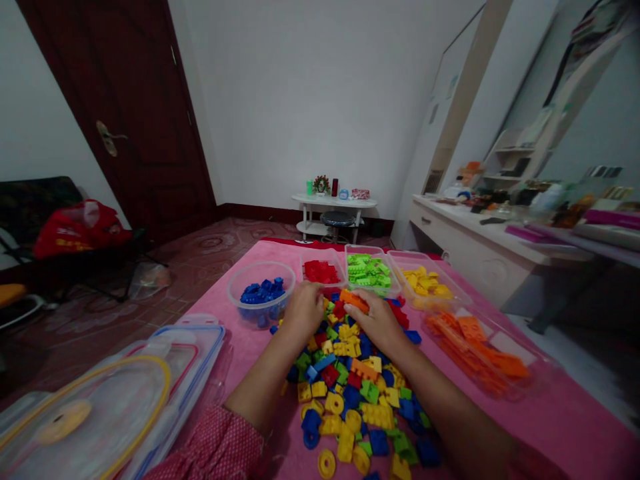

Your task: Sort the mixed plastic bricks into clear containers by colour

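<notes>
My right hand [379, 321] grips an orange building brick [354, 301] above the far end of a mixed pile of building bricks [349, 348]. Curled fingers close my left hand [305, 310] just in front of the bin of red bricks [321, 271]; whatever it may hold is hidden. Beside it on the left stands a round clear tub [235, 288] with blue bricks [263, 291]. Yellow, blue, green, red and a few orange pieces make up the pile between my forearms.
Clear bins hold green bricks [369, 270], yellow bricks [426, 283] and orange bricks [475, 347] along the back and right of the pink-covered table [250, 257]. Stacked clear lids [125, 393] lie at the left. A white dresser [465, 233] stands beyond the right side.
</notes>
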`<state>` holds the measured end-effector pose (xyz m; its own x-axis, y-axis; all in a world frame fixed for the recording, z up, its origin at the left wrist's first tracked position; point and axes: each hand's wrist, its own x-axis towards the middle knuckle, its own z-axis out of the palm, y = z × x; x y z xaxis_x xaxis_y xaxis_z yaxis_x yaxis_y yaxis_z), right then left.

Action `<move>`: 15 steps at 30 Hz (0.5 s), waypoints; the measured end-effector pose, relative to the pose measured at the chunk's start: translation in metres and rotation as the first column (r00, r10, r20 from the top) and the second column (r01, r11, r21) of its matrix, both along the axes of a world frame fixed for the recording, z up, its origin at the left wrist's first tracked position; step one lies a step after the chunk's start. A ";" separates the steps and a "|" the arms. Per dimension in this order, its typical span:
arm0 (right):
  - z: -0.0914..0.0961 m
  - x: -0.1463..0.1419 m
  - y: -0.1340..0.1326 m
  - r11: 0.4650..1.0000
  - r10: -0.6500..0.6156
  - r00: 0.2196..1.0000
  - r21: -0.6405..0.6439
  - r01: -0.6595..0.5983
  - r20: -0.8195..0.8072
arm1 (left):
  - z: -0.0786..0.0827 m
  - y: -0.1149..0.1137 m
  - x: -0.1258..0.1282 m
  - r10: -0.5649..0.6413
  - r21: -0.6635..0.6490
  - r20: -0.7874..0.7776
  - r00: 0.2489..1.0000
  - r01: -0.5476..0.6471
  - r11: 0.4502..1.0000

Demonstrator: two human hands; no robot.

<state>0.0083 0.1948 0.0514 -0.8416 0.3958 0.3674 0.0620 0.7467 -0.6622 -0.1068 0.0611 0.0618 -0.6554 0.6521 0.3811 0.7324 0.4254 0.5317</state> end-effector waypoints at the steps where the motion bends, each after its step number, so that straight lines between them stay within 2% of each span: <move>1: -0.004 0.000 0.000 1.000 0.012 1.000 0.015 -0.012 0.019 | -0.002 0.001 0.002 -0.019 -0.075 -0.023 1.000 0.018 0.997; 4: -0.010 0.003 -0.001 0.996 0.061 0.994 0.062 -0.066 0.087 | -0.004 0.001 0.009 -0.086 -0.227 -0.042 0.995 0.074 0.971; 7: -0.004 0.013 0.001 0.992 0.113 0.979 0.037 -0.121 0.168 | 0.000 -0.001 0.010 -0.133 -0.267 -0.040 0.990 0.118 0.956; 9: 0.006 0.023 0.003 0.982 0.187 0.953 -0.004 -0.191 0.238 | 0.004 -0.004 0.009 -0.179 -0.272 0.002 0.984 0.173 0.947; 12: 0.025 0.040 0.008 0.940 0.340 0.872 -0.120 -0.318 0.352 | 0.014 -0.012 0.007 -0.270 -0.255 0.117 0.956 0.291 0.922; 15: 0.039 0.053 0.016 0.890 0.454 0.798 -0.243 -0.386 0.395 | 0.023 -0.019 0.008 -0.389 -0.229 0.268 0.881 0.451 0.863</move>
